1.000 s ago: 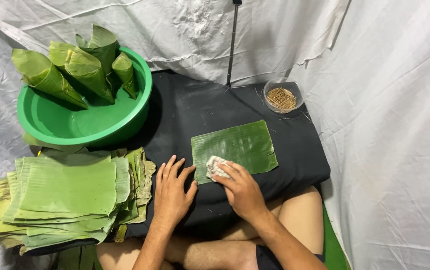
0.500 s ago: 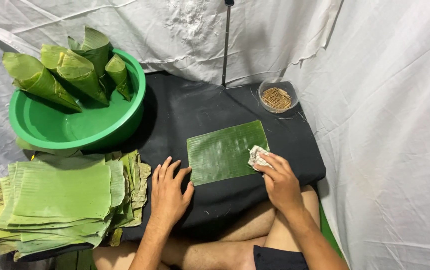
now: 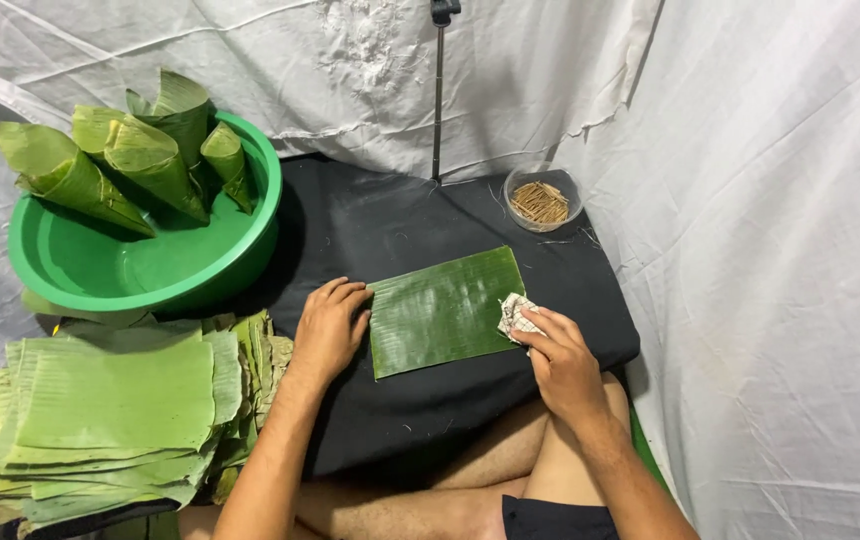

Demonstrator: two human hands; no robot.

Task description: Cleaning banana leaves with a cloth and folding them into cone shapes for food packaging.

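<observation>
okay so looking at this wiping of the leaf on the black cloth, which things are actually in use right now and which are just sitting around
In use:
- flat rectangular green banana leaf, pinned at its edge by the left hand
- crumpled pale patterned rag, pressed on the leaf's right edge by the right hand

Sitting around:
- green plastic basin holding rolled leaf cones
- stack of cut green leaves
- small clear bowl of thin brown sticks

— What is the flat piece on the board made of?
— It is a cut banana leaf (image 3: 445, 310), smooth and faintly glossy, with fine ribs. The black cloth (image 3: 380, 225) under it is matt and lightly linty.
— And the wad in the right hand (image 3: 562, 362)?
— A crumpled rag (image 3: 515, 312), soft woven cloth, dull.
— The basin (image 3: 150, 270)?
— Green plastic, shiny. The stacked leaves (image 3: 110, 410) look paler and matt; the small bowl (image 3: 542, 198) is clear, glassy, holding thin wooden sticks.
</observation>
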